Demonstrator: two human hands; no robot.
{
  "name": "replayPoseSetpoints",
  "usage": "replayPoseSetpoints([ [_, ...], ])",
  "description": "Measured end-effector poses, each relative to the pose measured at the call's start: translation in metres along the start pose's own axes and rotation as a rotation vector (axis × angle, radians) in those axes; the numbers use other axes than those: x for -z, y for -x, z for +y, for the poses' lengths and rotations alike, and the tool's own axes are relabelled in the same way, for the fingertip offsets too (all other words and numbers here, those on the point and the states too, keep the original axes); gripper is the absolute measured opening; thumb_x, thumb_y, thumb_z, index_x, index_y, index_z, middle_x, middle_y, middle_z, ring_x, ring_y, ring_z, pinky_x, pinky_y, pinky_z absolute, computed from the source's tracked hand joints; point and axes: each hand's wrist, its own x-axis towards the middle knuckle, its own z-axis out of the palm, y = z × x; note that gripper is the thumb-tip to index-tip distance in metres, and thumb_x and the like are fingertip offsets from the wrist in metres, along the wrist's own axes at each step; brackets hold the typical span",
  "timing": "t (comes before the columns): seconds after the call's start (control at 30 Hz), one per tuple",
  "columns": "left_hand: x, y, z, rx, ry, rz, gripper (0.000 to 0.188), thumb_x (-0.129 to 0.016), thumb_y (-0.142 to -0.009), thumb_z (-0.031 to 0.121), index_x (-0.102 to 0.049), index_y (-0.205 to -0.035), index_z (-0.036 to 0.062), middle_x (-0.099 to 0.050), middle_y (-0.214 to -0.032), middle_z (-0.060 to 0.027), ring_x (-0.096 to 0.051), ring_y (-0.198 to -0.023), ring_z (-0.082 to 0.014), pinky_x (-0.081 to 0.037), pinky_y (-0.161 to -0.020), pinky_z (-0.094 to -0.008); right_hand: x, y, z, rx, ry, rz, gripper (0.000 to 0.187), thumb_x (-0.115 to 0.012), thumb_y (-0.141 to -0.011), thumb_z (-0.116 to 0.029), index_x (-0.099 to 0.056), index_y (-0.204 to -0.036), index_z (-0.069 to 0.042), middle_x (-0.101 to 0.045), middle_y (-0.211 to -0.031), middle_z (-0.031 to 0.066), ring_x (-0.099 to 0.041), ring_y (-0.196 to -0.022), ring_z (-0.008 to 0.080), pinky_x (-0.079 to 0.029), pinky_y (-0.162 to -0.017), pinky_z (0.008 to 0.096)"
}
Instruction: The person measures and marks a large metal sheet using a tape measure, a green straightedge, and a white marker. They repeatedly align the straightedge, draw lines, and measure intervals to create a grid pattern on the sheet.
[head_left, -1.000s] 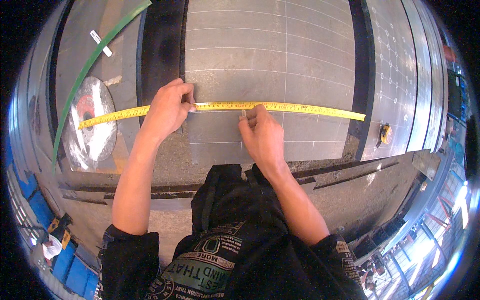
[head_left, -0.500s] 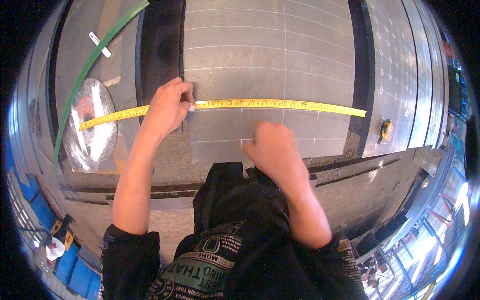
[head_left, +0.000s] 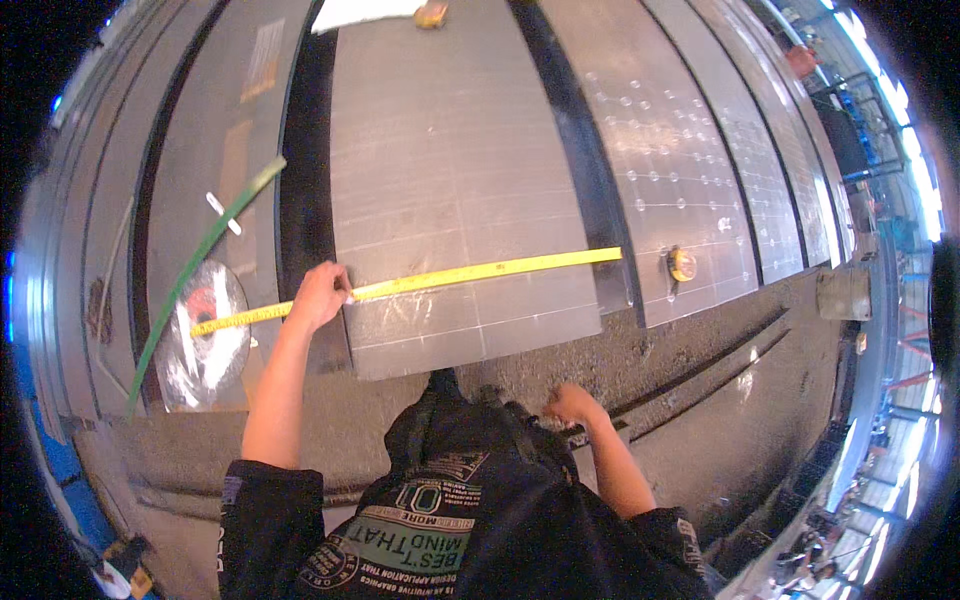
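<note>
A yellow tape measure strip (head_left: 480, 270) lies across a grey metal plate (head_left: 455, 170) marked with thin scribed lines. At the plate's left edge, my left hand (head_left: 322, 295) is closed, pinching the strip with fingertips and thumb. The strip's left end reaches over a shiny round disc (head_left: 203, 340) with a reddish centre; its right end lies by the dark gap past the plate. My right hand (head_left: 574, 404) is off the plate, above the floor near my body, with its fingers curled together. What it holds, if anything, cannot be made out.
A long green strip (head_left: 205, 245) and a white marker-like stick (head_left: 224, 214) lie at left. A yellow tape measure case (head_left: 682, 264) rests on the circle-marked plate at right. Another yellow case (head_left: 432, 14) sits beside white sheet (head_left: 365, 12) at the far end.
My right hand has moved back off the plate toward my body. The view has shifted, showing more of the plate's far end. My left hand remains on the strip at the plate's left edge.
</note>
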Motion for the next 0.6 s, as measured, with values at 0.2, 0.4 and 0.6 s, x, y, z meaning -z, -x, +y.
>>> replayPoseSetpoints([
  [0.2,-0.038,0.006,0.048,-0.118,0.203,0.23,0.02,-0.078,-0.073,0.006,-0.063,-0.085,0.0005,-0.062,-0.088,-0.0145,-0.063,-0.086,-0.0321,-0.05,-0.079,-0.0415,-0.223,-0.022,0.383,-0.222,-0.138,0.235,0.028,-0.056,-0.096,-0.027,-0.071,-0.11,-0.008,-0.075,-0.094,0.0144,-0.072,-0.083,0.0366,-0.057,-0.071,0.0478],
  [0.4,0.023,0.087,0.091,-0.067,0.111,0.469,0.016,-0.076,-0.078,0.004,-0.063,-0.087,-0.0001,-0.062,-0.084,-0.0124,-0.063,-0.078,-0.0249,-0.05,-0.075,-0.0371,-0.346,0.015,0.372,0.163,-0.039,0.229,0.041,-0.075,-0.082,-0.033,-0.071,-0.119,-0.016,-0.074,-0.11,0.0081,-0.071,-0.093,0.03,-0.056,-0.079,0.045],
  [0.6,0.01,0.136,0.104,-0.009,0.168,0.546,0.016,-0.077,-0.08,0.006,-0.065,-0.088,0.0,-0.065,-0.084,-0.0102,-0.063,-0.077,-0.0212,-0.05,-0.075,-0.036,-0.324,-0.006,0.369,0.226,-0.103,0.349,0.022,-0.068,-0.086,-0.029,-0.07,-0.1,-0.012,-0.071,-0.092,0.0089,-0.069,-0.078,0.0294,-0.054,-0.066,0.0447],
])
